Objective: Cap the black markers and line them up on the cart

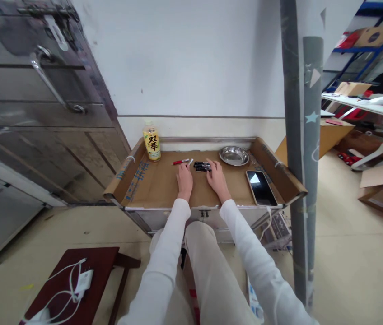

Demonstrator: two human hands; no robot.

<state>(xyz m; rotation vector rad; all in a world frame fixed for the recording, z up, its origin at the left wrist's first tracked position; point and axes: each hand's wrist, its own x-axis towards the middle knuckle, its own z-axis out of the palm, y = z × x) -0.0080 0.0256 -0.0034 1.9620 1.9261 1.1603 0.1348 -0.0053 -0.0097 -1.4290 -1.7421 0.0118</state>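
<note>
The red pen [179, 161] lay just past the left hand [185, 181], the black pens [201, 166] lay by the right hand [217, 180], and I couldn't tell if either held anything.

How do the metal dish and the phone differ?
The dish is round and shiny; the phone is rectangular with a mostly dark screen. The dish sits toward the back; the phone lies nearer the person. The phone has a white cable; the dish has none. Both rest on cardboard, right of the right hand.
</note>
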